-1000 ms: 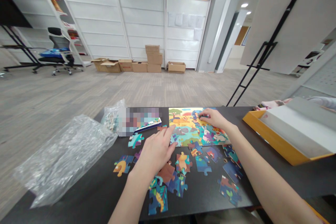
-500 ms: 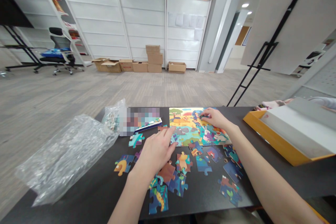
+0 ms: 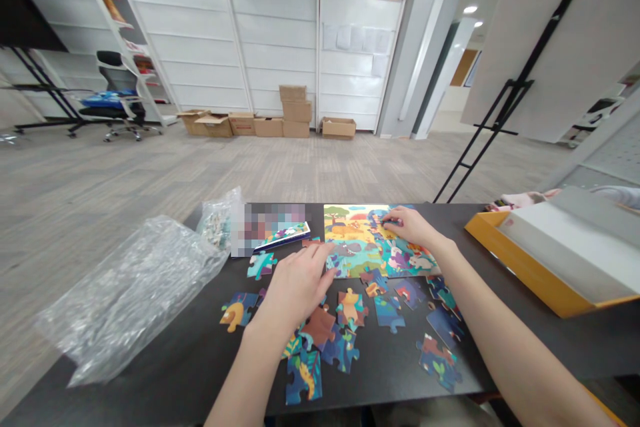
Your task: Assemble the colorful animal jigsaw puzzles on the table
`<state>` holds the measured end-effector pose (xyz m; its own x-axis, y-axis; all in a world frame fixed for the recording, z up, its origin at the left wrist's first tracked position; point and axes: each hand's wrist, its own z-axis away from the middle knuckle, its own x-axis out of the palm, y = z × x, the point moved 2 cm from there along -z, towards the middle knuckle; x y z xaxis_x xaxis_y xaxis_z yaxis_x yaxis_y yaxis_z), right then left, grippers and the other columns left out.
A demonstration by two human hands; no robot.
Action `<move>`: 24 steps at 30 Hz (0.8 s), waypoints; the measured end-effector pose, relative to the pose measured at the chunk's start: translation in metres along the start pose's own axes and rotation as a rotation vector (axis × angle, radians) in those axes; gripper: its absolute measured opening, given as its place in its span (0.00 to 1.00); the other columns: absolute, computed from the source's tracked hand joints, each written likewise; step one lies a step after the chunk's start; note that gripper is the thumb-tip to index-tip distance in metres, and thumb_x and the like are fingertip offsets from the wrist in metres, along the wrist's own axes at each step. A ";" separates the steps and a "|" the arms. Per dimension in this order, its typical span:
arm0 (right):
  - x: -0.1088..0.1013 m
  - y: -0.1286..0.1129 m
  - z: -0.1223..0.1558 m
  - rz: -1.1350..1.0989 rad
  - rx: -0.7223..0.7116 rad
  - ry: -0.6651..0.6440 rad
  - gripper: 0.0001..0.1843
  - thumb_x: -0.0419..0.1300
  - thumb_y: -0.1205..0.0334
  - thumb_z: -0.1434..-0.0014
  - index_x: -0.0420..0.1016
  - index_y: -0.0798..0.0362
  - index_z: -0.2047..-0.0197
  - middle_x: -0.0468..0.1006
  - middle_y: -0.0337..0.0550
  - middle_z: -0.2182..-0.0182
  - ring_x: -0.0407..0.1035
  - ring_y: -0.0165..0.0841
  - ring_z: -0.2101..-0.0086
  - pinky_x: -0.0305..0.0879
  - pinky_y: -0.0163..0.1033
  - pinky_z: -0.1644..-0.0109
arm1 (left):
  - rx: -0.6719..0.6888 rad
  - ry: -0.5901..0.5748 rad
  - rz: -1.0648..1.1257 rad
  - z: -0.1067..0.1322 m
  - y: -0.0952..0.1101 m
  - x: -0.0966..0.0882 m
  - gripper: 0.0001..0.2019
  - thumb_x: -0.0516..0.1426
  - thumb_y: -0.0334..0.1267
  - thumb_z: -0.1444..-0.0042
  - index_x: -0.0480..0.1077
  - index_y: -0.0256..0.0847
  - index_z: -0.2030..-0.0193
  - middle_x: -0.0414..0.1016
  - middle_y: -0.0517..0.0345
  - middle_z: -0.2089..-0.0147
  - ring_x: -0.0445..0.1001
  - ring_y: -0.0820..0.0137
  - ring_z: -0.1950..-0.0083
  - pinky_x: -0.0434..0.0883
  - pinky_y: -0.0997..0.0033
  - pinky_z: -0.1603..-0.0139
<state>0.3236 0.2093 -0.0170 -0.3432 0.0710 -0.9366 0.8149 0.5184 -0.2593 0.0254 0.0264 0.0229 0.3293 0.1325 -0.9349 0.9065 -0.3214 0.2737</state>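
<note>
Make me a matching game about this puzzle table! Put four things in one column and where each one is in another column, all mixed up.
Things:
1. left hand
2. right hand
3. clear bubble wrap bag
4. orange box

Places:
A. at the right end of the table
B. on the joined puzzle
C. over the loose pieces
D. hanging off the table's left edge

Pairs: 1-C, 2-B, 3-D, 4-A

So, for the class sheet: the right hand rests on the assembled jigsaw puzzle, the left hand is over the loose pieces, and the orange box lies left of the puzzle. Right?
No: the orange box lies right of the jigsaw puzzle, as the head view shows. The right hand on the puzzle and the left hand over the loose pieces stand as stated.
</note>
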 end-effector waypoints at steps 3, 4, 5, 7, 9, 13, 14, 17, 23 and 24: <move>-0.001 -0.001 0.000 0.001 -0.002 -0.007 0.10 0.62 0.60 0.41 0.84 0.48 0.59 0.81 0.46 0.58 0.75 0.38 0.60 0.70 0.40 0.55 | -0.040 0.051 0.020 0.001 -0.010 -0.004 0.15 0.55 0.40 0.34 0.67 0.47 0.41 0.78 0.55 0.44 0.79 0.63 0.49 0.73 0.65 0.51; -0.001 -0.001 0.000 -0.001 -0.002 -0.007 0.10 0.62 0.60 0.41 0.84 0.48 0.59 0.81 0.46 0.58 0.75 0.38 0.61 0.70 0.40 0.55 | -0.061 0.075 0.027 0.001 -0.014 -0.007 0.15 0.55 0.40 0.33 0.68 0.47 0.41 0.79 0.55 0.45 0.79 0.63 0.49 0.73 0.66 0.52; -0.001 -0.002 0.000 -0.003 0.000 -0.006 0.10 0.62 0.59 0.41 0.84 0.48 0.59 0.81 0.46 0.59 0.75 0.38 0.61 0.70 0.40 0.56 | -0.087 0.099 0.035 0.002 -0.019 -0.010 0.16 0.55 0.40 0.33 0.68 0.47 0.41 0.79 0.55 0.45 0.79 0.63 0.49 0.73 0.66 0.52; -0.001 -0.001 -0.001 -0.005 0.005 -0.007 0.10 0.62 0.59 0.40 0.84 0.48 0.59 0.81 0.46 0.59 0.75 0.38 0.62 0.70 0.39 0.57 | -0.153 0.135 0.054 0.003 -0.030 -0.017 0.16 0.55 0.41 0.34 0.69 0.47 0.41 0.81 0.56 0.49 0.80 0.63 0.51 0.73 0.67 0.54; -0.001 -0.001 -0.001 -0.006 0.007 -0.010 0.10 0.61 0.59 0.40 0.84 0.49 0.59 0.81 0.46 0.59 0.75 0.37 0.63 0.69 0.39 0.57 | -0.230 0.139 0.075 0.005 -0.042 -0.024 0.15 0.55 0.41 0.34 0.70 0.47 0.42 0.82 0.57 0.53 0.81 0.64 0.53 0.73 0.67 0.55; 0.000 -0.002 -0.001 -0.012 0.012 -0.007 0.10 0.62 0.59 0.41 0.84 0.48 0.60 0.81 0.46 0.60 0.75 0.37 0.64 0.70 0.39 0.59 | -0.308 0.031 0.089 0.011 -0.060 -0.030 0.13 0.54 0.41 0.35 0.73 0.46 0.46 0.83 0.57 0.53 0.81 0.62 0.52 0.72 0.66 0.56; -0.001 -0.003 -0.001 -0.014 0.014 -0.003 0.10 0.62 0.59 0.41 0.84 0.49 0.60 0.82 0.47 0.60 0.75 0.37 0.65 0.70 0.39 0.59 | -0.307 -0.008 0.087 0.012 -0.062 -0.030 0.13 0.54 0.42 0.35 0.73 0.46 0.47 0.83 0.57 0.53 0.80 0.62 0.52 0.72 0.65 0.56; -0.006 -0.006 -0.001 -0.033 0.010 0.039 0.11 0.62 0.56 0.41 0.84 0.50 0.59 0.82 0.47 0.61 0.75 0.38 0.65 0.70 0.40 0.59 | -0.291 -0.094 0.090 0.016 -0.059 -0.028 0.12 0.55 0.42 0.36 0.74 0.45 0.49 0.83 0.56 0.53 0.80 0.62 0.53 0.73 0.64 0.55; -0.022 -0.031 0.000 -0.114 -0.075 0.151 0.13 0.59 0.54 0.37 0.82 0.52 0.59 0.81 0.49 0.61 0.75 0.39 0.62 0.70 0.42 0.56 | -0.131 -0.088 0.008 0.007 -0.038 -0.014 0.12 0.55 0.38 0.35 0.74 0.41 0.48 0.78 0.50 0.45 0.74 0.59 0.42 0.72 0.60 0.44; -0.024 -0.037 0.000 -0.119 -0.097 0.156 0.13 0.59 0.55 0.37 0.82 0.51 0.60 0.81 0.49 0.61 0.75 0.39 0.62 0.70 0.42 0.56 | -0.085 -0.086 0.003 0.004 -0.035 -0.011 0.13 0.54 0.37 0.35 0.73 0.40 0.47 0.78 0.49 0.44 0.73 0.59 0.40 0.70 0.60 0.41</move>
<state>0.3018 0.1881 0.0154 -0.5089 0.1312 -0.8508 0.7180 0.6099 -0.3354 -0.0111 0.0322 0.0222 0.3112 0.0497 -0.9490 0.9261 -0.2400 0.2911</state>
